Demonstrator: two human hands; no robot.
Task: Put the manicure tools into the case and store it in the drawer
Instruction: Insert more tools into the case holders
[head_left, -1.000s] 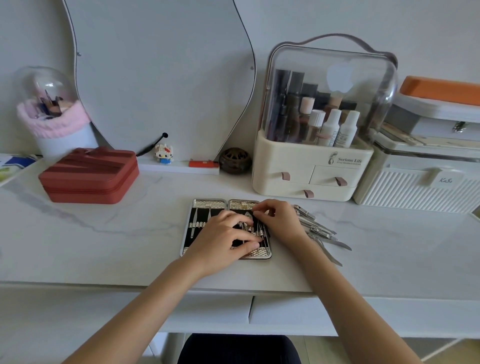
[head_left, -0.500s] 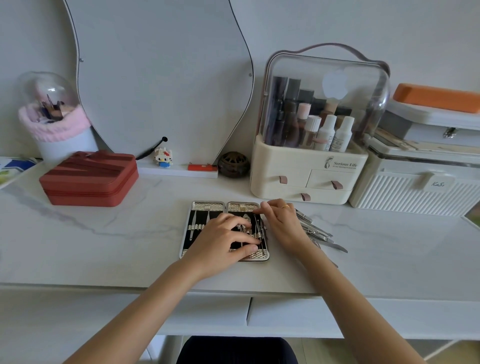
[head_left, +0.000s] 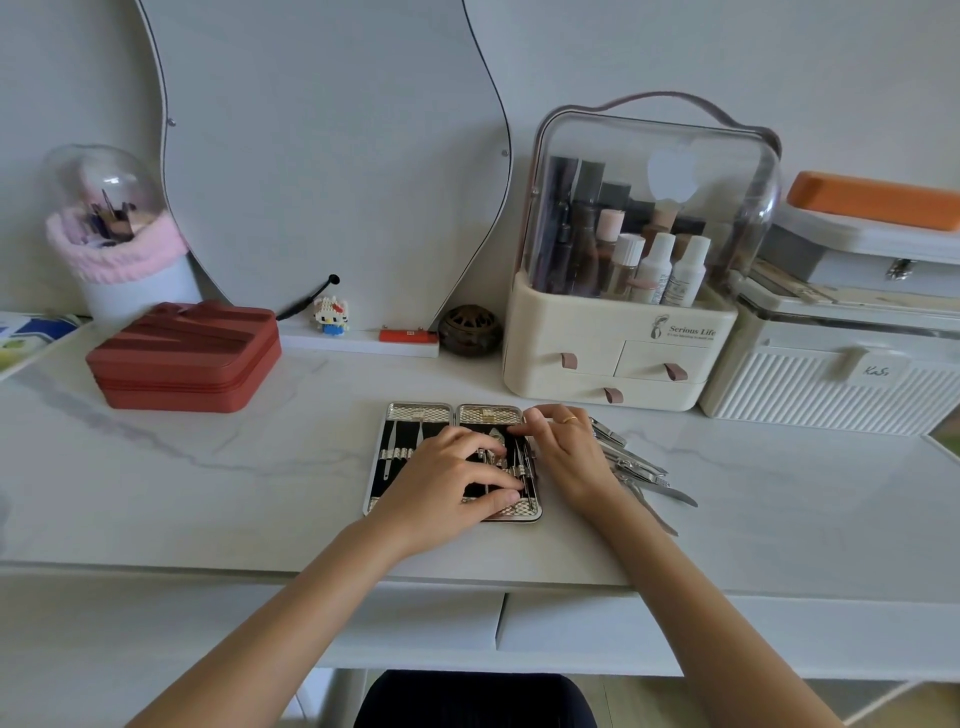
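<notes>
Two hands are down on the open case (head_left: 415, 415) right now, which lies flat on the counter (head_left: 208, 493) in front of the cream cosmetics organizer (head_left: 613, 353). Left hand (head_left: 447, 483) is spread over the middle of the case, fingers pressing on the tools in the right half, not gripping anything as far as I can see. Right hand (head_left: 566, 452) sits at the case's right edge with fingertips curled onto the top corner of that half; can't tell if it's pinching a tool or just steadying the frame. A few tools are strapped in on the left half already.

Loose tools (head_left: 639, 467) are piled just to the right of the case, partly under the right wrist, so I'd say there's plenty left to do.

Tip for this step: hold the case down with one hand, slide each tool under its elastic loop lengthwise, don't force it sideways. Seat the long ones fully, otherwise the case probably won't shut. Drawer (head_left: 597, 623) below the case, under the counter edge, looks closed.
</notes>
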